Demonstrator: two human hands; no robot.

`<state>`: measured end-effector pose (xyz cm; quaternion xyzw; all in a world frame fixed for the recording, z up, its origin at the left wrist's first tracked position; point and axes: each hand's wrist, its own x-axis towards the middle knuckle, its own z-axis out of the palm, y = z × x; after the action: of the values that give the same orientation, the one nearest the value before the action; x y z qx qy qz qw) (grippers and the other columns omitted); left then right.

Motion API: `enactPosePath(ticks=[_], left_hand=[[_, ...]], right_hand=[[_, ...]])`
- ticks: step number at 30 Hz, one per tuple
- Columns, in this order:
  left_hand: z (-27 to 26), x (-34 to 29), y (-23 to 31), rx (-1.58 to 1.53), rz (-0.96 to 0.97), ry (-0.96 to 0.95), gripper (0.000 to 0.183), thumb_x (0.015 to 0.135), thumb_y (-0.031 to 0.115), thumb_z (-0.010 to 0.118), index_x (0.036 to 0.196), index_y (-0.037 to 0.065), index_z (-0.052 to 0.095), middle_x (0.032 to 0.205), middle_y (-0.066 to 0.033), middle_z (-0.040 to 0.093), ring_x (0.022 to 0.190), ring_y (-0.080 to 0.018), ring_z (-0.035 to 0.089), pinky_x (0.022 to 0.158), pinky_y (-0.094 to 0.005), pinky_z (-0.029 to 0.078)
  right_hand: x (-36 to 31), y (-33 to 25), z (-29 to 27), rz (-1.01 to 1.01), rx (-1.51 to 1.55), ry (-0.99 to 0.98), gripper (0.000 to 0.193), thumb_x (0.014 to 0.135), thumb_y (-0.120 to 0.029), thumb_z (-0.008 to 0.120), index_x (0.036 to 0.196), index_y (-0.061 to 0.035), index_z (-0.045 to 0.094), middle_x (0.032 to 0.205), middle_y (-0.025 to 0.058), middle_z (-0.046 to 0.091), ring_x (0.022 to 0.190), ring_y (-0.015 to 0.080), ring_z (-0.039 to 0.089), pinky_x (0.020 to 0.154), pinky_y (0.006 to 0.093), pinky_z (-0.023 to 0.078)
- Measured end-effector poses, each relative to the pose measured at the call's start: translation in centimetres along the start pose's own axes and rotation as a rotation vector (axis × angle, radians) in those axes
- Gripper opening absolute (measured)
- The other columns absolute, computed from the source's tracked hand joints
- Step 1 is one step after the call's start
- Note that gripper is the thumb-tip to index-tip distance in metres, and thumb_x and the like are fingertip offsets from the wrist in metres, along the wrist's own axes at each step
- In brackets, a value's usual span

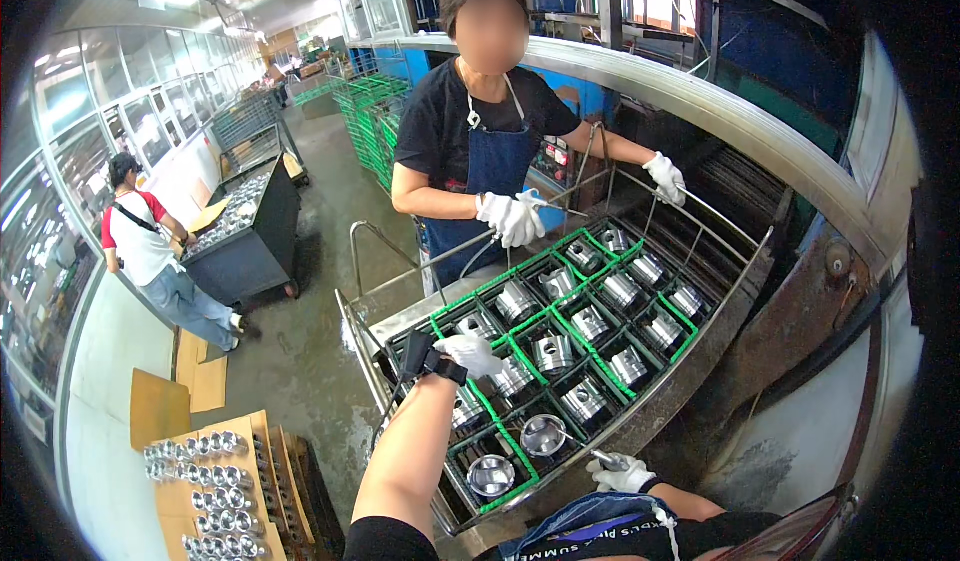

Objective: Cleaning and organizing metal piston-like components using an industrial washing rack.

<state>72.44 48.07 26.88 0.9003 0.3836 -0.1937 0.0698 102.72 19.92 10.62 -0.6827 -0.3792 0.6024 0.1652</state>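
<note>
My left hand (474, 355), in a white glove with a black device strapped at the wrist, reaches over a green-edged wire crate (541, 477) of metal pistons. It is beside a piston (513, 376); its fingers blur together, and I cannot tell whether they grip anything. At the near edge, my right hand (622, 474), also gloved, is closed around a short grey metal rod (606, 458). Two pistons by the near left corner, one at the corner (491, 476) and another beside it (543, 436), show their hollow ends. Most others lie on their sides in separate compartments.
A metal-railed stand (371, 245) holds the crates. Across it a co-worker (470, 151) in white gloves faces me. Pistons stand in rows on a cardboard-covered stack (215, 491) at lower left. Another person (150, 231) is by a dark bin (250, 251). Green crates (368, 121) are stacked behind.
</note>
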Motion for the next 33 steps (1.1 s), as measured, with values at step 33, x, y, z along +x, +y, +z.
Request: enactPosePath(ticks=[33], left_hand=[[-1.5, -1.1, 0.4, -0.211, -0.211, -0.022, 0.041, 0.088, 0.041, 0.051, 0.099, 0.007, 0.072, 0.099, -0.0182, 0.071, 0.092, -0.0358, 0.068, 0.082, -0.0434, 0.053]], right_hand=[[-0.3, -0.6, 0.3, 0.005, -0.012, 0.029, 0.027, 0.087, -0.005, 0.068, 0.114, -0.0069, 0.069, 0.103, 0.0049, 0.073, 0.071, 0.0161, 0.070, 0.062, 0.0282, 0.059]])
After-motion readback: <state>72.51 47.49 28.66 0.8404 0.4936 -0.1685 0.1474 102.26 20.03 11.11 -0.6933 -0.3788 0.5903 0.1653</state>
